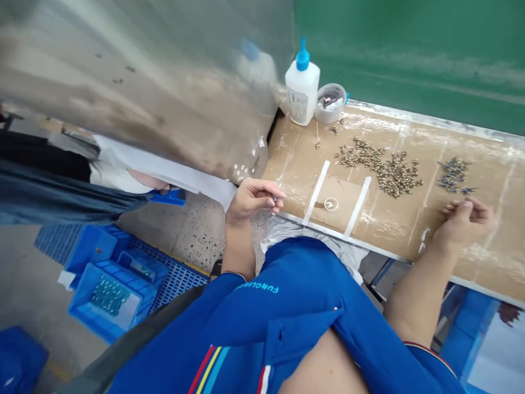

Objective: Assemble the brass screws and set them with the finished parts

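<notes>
Here, the left hand pinches a tiny part.

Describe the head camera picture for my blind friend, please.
A person's left hand pinches a tiny bluish part, while the right hand is over a wooden board beside small brass pieces. A white blue-capped bottle stands behind.

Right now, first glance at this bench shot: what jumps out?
A heap of small brass-coloured metal parts spreads across the tan bench, with bluish bits to its right. A white squeeze bottle with a blue cap stands at the bench's far end. Down on the floor at left sit blue plastic crates.
</notes>
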`<state>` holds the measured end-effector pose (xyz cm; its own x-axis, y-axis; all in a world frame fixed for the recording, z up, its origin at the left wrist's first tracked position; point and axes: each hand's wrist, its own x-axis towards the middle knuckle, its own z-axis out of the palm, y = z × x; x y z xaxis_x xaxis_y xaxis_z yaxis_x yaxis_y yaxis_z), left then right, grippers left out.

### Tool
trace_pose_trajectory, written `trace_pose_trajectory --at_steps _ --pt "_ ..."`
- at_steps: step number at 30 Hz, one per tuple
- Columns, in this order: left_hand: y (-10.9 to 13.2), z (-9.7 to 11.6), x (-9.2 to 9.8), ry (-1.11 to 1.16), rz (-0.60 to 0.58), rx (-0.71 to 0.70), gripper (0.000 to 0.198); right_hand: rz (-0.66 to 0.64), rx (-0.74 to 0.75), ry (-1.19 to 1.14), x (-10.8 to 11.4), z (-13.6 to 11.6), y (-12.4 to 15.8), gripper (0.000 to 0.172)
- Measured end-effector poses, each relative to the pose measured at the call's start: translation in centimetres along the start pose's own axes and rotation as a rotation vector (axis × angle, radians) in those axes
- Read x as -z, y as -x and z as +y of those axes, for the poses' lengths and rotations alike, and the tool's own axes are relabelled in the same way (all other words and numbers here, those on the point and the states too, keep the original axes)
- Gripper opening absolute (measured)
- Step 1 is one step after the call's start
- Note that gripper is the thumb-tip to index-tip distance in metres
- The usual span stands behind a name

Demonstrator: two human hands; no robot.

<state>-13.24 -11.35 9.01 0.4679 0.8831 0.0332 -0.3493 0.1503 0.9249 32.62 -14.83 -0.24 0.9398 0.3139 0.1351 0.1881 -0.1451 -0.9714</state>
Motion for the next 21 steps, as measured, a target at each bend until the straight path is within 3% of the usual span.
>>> trace_pose_trajectory --at_steps 3,6,8,13,16,21 --pt "-2.0 -0.8 -0.7 0.003 0.001 0.143 0.035 0.051 -0.118 0.010 1.0 0.0 1.2 0.026" --pt "-3.6 -1.6 -1.4 -0.022 -0.015 0.209 0.034 -0.029 -0.137 -0.048 2.0 0.0 3.3 0.019" --pt "-4.6 -2.3 -1.8 -0.060 -0.045 0.232 0.033 -0.105 -0.106 -0.084 2.3 0.0 4.9 0.023" --pt "-6.6 -4.6 -2.0 -0.223 -0.195 0.146 0.030 -0.363 -0.023 -0.090 2.0 -0.9 9.9 0.041" --pt "-7.2 -6.1 -1.8 -0.302 -0.197 0.108 0.023 -0.542 -0.014 -0.052 1.3 -1.9 12.8 0.042" --pt "-7.7 -7.9 -1.7 -0.300 -0.164 0.226 0.023 -0.945 -0.006 0.005 0.1 -2.9 16.0 0.044"
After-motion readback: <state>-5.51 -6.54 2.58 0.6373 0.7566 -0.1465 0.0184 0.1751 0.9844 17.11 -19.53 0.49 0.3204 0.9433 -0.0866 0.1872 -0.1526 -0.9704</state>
